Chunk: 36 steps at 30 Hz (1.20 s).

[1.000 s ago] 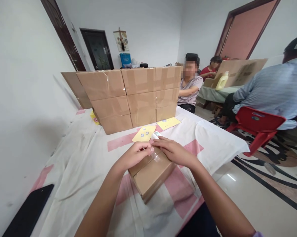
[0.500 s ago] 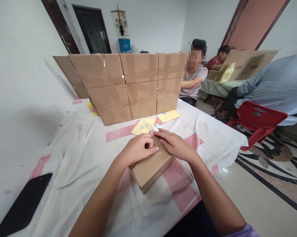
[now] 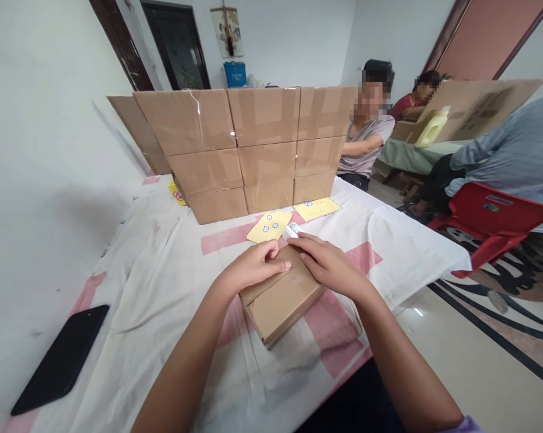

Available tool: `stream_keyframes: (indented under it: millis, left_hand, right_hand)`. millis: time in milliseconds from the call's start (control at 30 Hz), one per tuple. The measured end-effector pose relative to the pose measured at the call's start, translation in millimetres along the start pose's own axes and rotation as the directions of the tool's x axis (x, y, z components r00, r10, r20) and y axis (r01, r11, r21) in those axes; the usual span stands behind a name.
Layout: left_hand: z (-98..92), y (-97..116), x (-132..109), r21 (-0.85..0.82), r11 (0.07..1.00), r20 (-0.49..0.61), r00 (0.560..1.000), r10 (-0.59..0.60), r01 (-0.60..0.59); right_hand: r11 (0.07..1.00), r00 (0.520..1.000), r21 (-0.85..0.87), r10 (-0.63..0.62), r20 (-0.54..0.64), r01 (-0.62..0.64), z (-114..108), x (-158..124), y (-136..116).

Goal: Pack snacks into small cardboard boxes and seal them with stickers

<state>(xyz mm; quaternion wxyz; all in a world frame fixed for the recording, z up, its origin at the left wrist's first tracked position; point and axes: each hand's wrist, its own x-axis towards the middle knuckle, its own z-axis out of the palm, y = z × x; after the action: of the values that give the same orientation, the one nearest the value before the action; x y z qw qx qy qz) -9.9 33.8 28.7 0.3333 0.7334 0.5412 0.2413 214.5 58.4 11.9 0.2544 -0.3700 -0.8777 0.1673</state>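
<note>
Left hand [image 3: 258,264], thumb newly extended onto box [image 3: 285,305], curled grip's contents unclear, right hand [image 3: 331,264] flat, released.

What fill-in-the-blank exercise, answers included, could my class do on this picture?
The left hand and right hand rest on a small box made of ____.
The black phone lies to the ____ of the small box.
The two patterned cards near the stacked boxes are ____ in colour.
The plastic chair is ____ in colour.
Missing words: cardboard; left; yellow; red.
</note>
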Motion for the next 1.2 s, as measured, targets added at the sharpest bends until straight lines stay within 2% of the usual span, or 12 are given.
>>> stream_keyframes:
  millis: [133,233,300,367,433,500,600,667,733,867,1033,1200]
  left_hand:
    - [-2.6,-2.9,1.8,-0.048,0.999,0.031,0.999,0.013,-0.012]
    - [-5.1,-2.9,1.4,-0.060,0.998,0.052,0.999,0.000,0.003]
    - [-5.6,-1.1,-0.4,-0.040,0.999,0.050,0.999,-0.021,0.023]
    - [-5.0,2.3,-3.5,0.011,0.998,0.025,0.997,-0.067,0.066]
    - [-4.3,7.2,-6.7,0.070,0.991,0.012,0.993,-0.114,0.113]
    - [-4.5,12.6,-8.3,0.109,0.983,0.028,0.988,-0.150,0.147]
    - [-7.1,19.6,-5.8,0.125,0.975,0.068,0.979,-0.194,0.184]
    - [-9.5,22.5,-2.0,0.133,0.967,0.102,0.968,-0.231,0.217]
    - [-11.2,23.4,1.8,0.139,0.960,0.133,0.956,-0.263,0.245]
    - [-10.7,19.4,5.5,0.125,0.961,0.164,0.950,-0.264,0.246]
    - [-8.7,15.1,6.0,0.102,0.965,0.163,0.953,-0.257,0.243]
    - [-9.2,16.2,6.8,0.090,0.961,0.165,0.947,-0.275,0.263]
  right_hand:
    - [0.980,1.000,0.199,0.007,-0.018,-0.003,-12.7,6.5,12.2]
    - [0.949,0.989,0.307,0.111,-0.099,-0.076,-26.7,35.4,43.0]
    - [0.954,0.964,0.270,0.188,-0.190,-0.133,-29.3,67.0,73.0]
    - [0.966,0.948,0.178,0.227,-0.223,-0.189,-22.4,103.2,103.7]
    - [0.982,0.971,0.051,0.190,-0.143,-0.184,-6.4,138.3,128.3]
    - [0.988,0.991,-0.079,0.131,0.017,-0.129,15.0,169.1,143.2]
    - [0.963,0.959,-0.268,0.073,0.274,0.003,47.7,206.7,151.6]
    - [0.939,0.924,-0.332,0.049,0.379,0.086,65.9,227.0,154.1]
    - [0.915,0.901,-0.371,0.019,0.434,0.159,80.0,242.7,157.2]
    - [0.874,0.885,-0.427,-0.009,0.466,0.234,95.0,257.6,162.8]
    - [0.840,0.898,-0.491,0.008,0.441,0.233,97.9,259.9,160.2]
    - [0.855,0.893,-0.477,0.035,0.448,0.205,103.0,262.8,156.5]
